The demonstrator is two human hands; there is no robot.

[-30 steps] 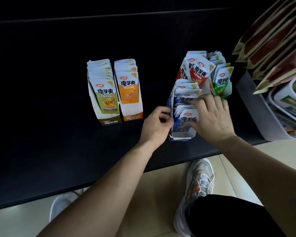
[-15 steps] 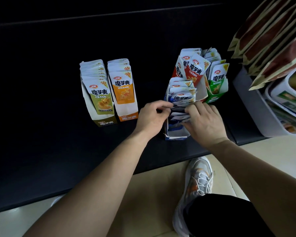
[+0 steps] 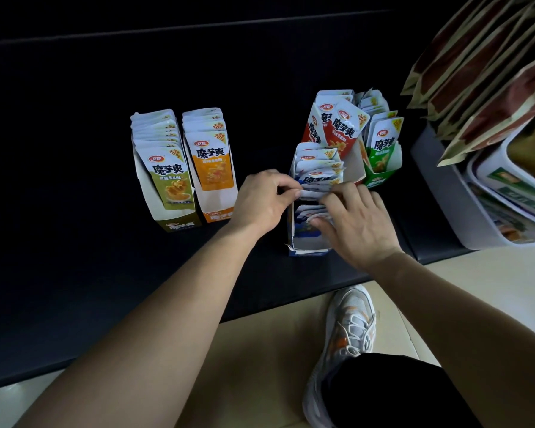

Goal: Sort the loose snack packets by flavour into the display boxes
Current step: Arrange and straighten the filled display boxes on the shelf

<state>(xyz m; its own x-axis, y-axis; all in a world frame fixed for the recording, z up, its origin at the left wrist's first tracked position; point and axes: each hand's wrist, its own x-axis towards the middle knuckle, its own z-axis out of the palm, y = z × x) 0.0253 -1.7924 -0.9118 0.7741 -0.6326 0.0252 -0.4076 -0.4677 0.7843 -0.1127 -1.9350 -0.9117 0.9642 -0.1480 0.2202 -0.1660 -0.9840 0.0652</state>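
Sorting appears close to complete. Five open-topped cardboard boxes stand on the black tabletop [image 3: 74,180]. Left of centre, an olive-green display box [image 3: 175,223] and an orange display box [image 3: 218,216] sit side by side, each carrying a tidy upright row of matching packets. Right of centre stands a blue display box [image 3: 309,245], with a row of red-printed packets [image 3: 342,134] and a green display box [image 3: 379,179] just behind it. Both hands are at the blue display box. The left hand [image 3: 261,200] pinches the left edge of the blue-and-white snack packets [image 3: 317,177] with curled fingers. The right hand [image 3: 357,220] curls over the same packets from the right, thumb low and fingers on top, gripping a bundle. These packets lie slumped and uneven inside the box, and its front section shows bare wall. No loose packet is visible on the tabletop. The work left is judged to be seating and squaring the blue row; the red-printed packets lean and may need straightening. The grey plastic bin [image 3: 439,180] at the right edge carries large brown pouches [image 3: 476,88]; their relation to the task cannot be told.
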